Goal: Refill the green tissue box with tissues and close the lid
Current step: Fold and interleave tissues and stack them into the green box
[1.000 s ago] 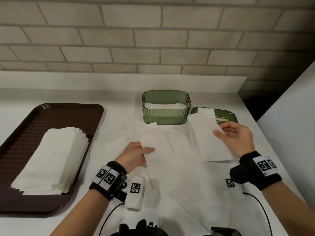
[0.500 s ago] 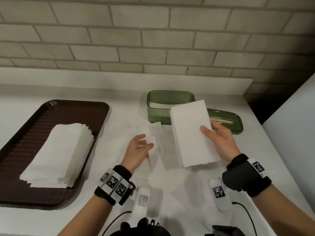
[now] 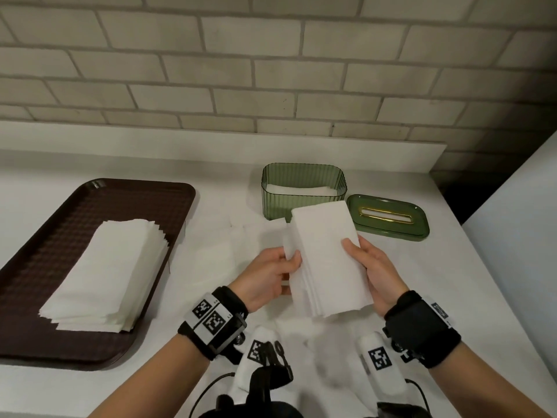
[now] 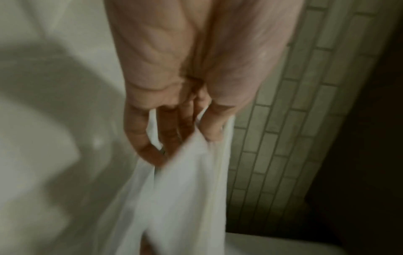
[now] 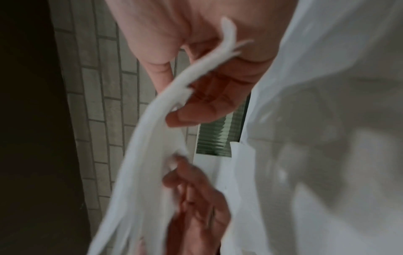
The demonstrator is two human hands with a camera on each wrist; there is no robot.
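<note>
The ribbed green tissue box stands open at the back of the counter with white tissues low inside it. Its green lid, with a gold-rimmed slot, lies flat just right of the box. Both hands hold a thin stack of white tissues above the counter in front of the box. My left hand pinches the stack's left edge, thumb on top. My right hand grips the right edge, thumb on top and fingers under. The box's ribbed wall shows past the tissues in the right wrist view.
A dark brown tray at the left carries a thick pile of tissues. Loose unfolded tissues lie spread on the white counter under the hands. A brick wall stands behind; a white panel borders the right side.
My left hand let go of a loose sheet on the counter and came up to the stack. The right hand lowered the stack toward me, and both hands now hold it.
</note>
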